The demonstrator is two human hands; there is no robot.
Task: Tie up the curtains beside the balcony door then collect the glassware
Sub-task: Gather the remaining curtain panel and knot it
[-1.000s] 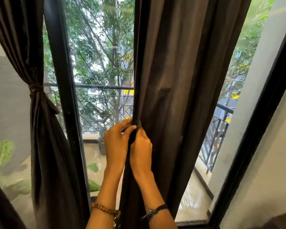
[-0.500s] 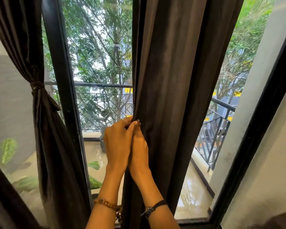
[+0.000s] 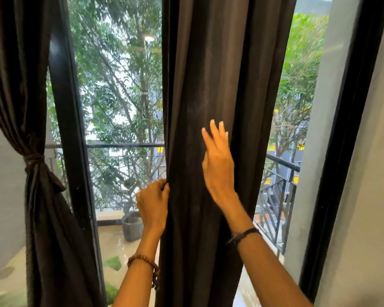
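A dark brown curtain point(image 3: 208, 85) hangs loose down the middle of the balcony glass. My left hand point(image 3: 153, 201) grips its left edge at about rail height, fingers curled around the fabric. My right hand point(image 3: 218, 160) is raised in front of the curtain, fingers spread and holding nothing, close to or touching the cloth. A second dark curtain point(image 3: 42, 229) at the left is gathered and bound by a knotted tie point(image 3: 34, 160). No glassware is in view.
A black door frame post point(image 3: 70, 129) stands between the two curtains, another black frame point(image 3: 341, 151) at the right beside a pale wall. Outside are a metal balcony railing point(image 3: 277, 196), a grey plant pot point(image 3: 132, 227), wet floor and trees.
My right hand has let go of the curtain edge and moved up and to the right, fingers now spread. My left hand stays on the edge. The view has tilted upward.
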